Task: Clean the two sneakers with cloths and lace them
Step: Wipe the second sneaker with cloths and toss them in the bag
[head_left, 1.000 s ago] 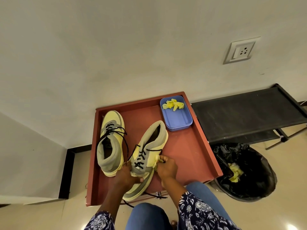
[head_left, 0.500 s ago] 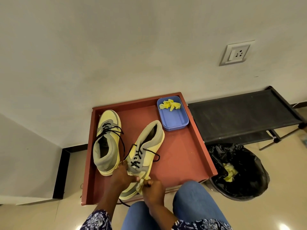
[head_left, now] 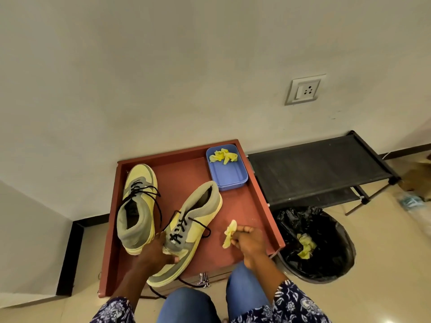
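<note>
Two yellow-and-grey sneakers with black laces lie on a red-brown tray [head_left: 247, 206]. The left sneaker [head_left: 137, 206] stands flat, toe toward the wall. My left hand [head_left: 156, 251] grips the toe end of the right sneaker [head_left: 191, 224], which lies at a slant with its toe over the tray's near edge. My right hand [head_left: 247, 238] pinches a small yellow cloth [head_left: 229, 233] above the tray, to the right of that sneaker and apart from it. More yellow cloths [head_left: 222, 156] lie in a blue box [head_left: 229, 176] at the tray's far right corner.
A bin lined with a black bag [head_left: 326, 259], holding used yellow cloths, stands right of the tray. Behind it is a low black rack [head_left: 314, 169]. A white wall with a socket [head_left: 304, 89] rises just beyond. My knees [head_left: 193, 304] are below the tray.
My right hand has left the sneaker's toe and moved right with the yellow cloth. My left hand keeps hold of the right sneaker.
</note>
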Demonstrator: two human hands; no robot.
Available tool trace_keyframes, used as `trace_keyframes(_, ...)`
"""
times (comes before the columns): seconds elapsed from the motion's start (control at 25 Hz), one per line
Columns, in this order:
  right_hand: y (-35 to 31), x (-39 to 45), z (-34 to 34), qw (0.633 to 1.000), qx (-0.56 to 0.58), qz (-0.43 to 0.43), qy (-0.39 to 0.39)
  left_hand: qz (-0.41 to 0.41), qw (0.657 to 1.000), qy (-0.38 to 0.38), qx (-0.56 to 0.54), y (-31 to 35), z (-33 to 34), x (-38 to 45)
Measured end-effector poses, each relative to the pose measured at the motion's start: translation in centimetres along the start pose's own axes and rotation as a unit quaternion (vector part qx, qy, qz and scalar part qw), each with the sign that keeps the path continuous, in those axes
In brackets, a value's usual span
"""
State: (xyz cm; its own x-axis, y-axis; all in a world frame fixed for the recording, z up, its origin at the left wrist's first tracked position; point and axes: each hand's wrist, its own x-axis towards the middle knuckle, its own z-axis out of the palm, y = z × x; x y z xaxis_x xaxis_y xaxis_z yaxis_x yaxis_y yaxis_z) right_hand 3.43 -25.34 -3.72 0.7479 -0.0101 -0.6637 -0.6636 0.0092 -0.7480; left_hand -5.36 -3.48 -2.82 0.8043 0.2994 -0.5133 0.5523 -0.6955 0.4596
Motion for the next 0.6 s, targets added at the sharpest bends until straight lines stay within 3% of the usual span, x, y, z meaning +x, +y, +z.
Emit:
trace_keyframes(0.2,-1.5,0.8,-3.1,0.999,0.000,-0.029,0.032,0.016,0.996,-0.061,0.065,-0.3,-1.7,0.2)
trace_keyframes(0.4,-2.5,1.3,-3.6,0.995,-0.049,-0.072,0.055,0.015,0.992,-0.065,0.109,1.4,-1.4,-0.2)
trace_keyframes(0.6,-4.9,2.5,-2.0,0.987,-0.095,-0.125,0.036,0.000,1.000,-0.002,-0.003,4.1,0.0,-0.2)
